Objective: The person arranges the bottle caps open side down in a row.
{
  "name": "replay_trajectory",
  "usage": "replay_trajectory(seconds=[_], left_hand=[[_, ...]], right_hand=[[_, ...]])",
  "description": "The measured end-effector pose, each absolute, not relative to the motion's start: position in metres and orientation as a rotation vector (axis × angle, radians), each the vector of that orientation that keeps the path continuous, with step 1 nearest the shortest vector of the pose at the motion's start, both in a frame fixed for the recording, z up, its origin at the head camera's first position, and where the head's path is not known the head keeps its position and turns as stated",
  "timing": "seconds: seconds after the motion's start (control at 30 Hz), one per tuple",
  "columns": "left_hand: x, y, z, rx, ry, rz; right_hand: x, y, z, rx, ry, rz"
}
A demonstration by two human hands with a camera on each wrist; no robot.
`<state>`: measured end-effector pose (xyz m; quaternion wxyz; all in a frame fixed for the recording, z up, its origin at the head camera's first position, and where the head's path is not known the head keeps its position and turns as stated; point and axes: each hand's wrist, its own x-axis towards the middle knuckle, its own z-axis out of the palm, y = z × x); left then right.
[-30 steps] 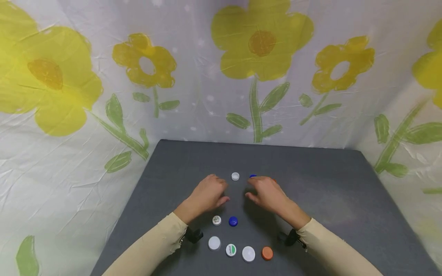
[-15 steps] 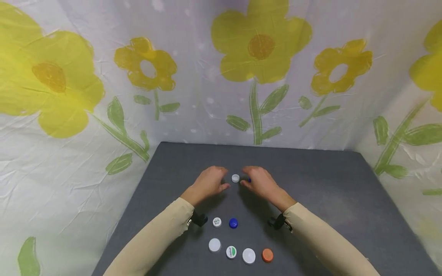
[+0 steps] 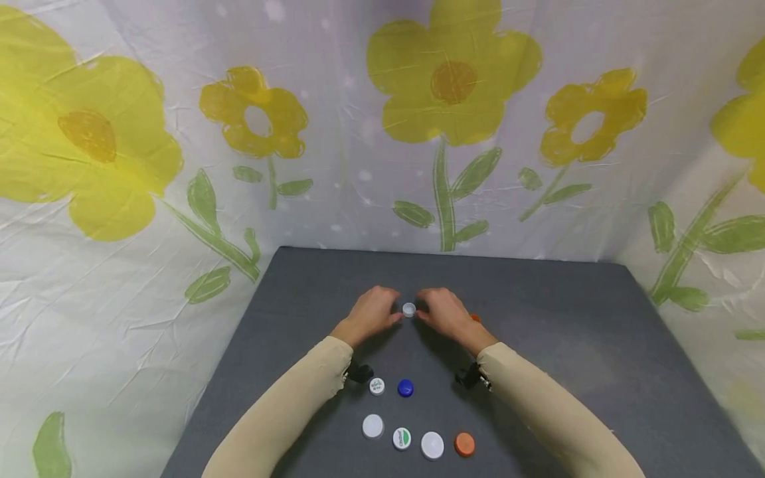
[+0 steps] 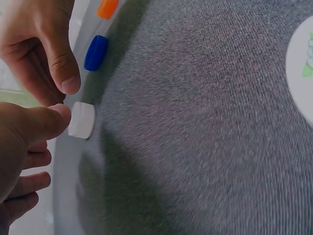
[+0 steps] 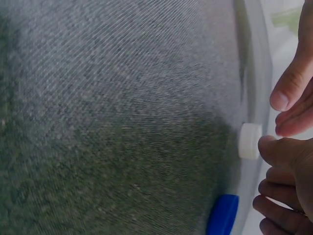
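A small white bottle cap [image 3: 409, 310] lies hollow side up on the grey table, between the two hands. My left hand [image 3: 372, 315] is just left of it, fingers loosely bent. From the other side my right hand [image 3: 445, 314] comes close, its thumb tip near the cap's edge. Neither hand visibly holds anything; in the wrist views the thumb tips overlap the white cap [image 4: 82, 120], and contact is unclear. Beyond it in the left wrist view are a blue cap [image 4: 96, 53] and an orange cap [image 4: 107, 8]. The right hand hides the blue one in the head view.
Nearer on the table [image 3: 556, 318] lie a printed white cap [image 3: 376, 386] and a blue cap [image 3: 405, 388]. In front of these is a row: a white cap [image 3: 373, 426], a green-and-white cap [image 3: 402, 439], another white cap [image 3: 432, 445] and an orange cap [image 3: 464, 444]. A flowered curtain [image 3: 346, 166] surrounds the table.
Both hands have moved forward and inward, closing in on the small white cap from either side. The right hand has come to cover the far blue cap. The caps look unmoved.
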<state>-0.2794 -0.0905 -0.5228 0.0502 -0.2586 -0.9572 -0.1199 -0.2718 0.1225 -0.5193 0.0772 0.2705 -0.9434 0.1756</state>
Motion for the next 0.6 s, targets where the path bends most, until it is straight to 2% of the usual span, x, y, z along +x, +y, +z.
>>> replay_trajectory(seconds=[0.6], left_hand=[[-0.288, -0.078, -0.549, -0.736, -2.925, -0.414]], right_hand=[[-0.28, 0.116, -0.534, 0.774, -2.9, 0.555]])
